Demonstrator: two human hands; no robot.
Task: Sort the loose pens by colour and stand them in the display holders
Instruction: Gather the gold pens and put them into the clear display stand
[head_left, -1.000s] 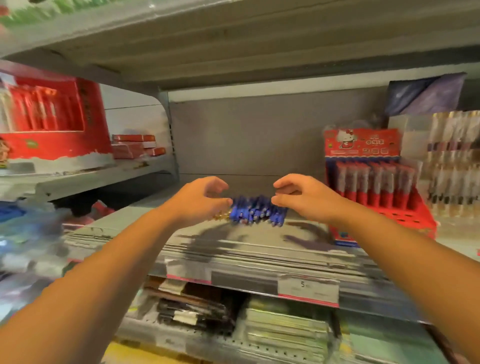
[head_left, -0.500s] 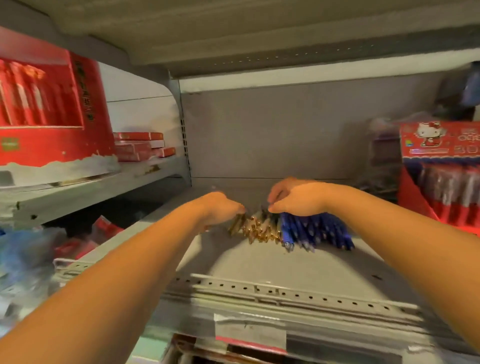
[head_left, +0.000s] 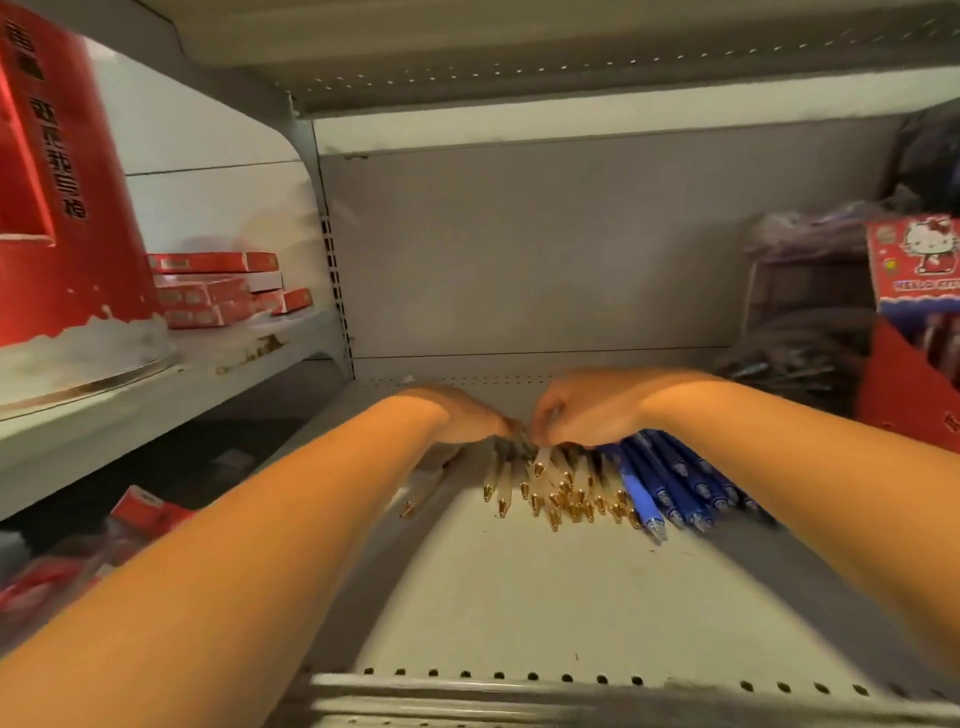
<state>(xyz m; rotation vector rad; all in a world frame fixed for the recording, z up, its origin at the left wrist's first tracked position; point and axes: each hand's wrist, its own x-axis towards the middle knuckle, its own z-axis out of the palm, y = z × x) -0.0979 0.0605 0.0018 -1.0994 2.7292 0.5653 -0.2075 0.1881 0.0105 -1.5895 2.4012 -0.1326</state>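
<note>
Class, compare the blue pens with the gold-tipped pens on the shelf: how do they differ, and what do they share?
Colour: the blue pens have solid blue barrels; the gold-tipped pens have pale barrels with gold points.
Place: the blue pens lie to the right, the gold-tipped pens in the middle beside them.
Order: the blue pens lie roughly parallel; the gold-tipped pens are more jumbled.
Shared: both lie flat on the shelf, tips toward the camera.

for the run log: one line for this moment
left hand: on clear pens | right hand: pinching clear pens | blue pens: flat on shelf
</note>
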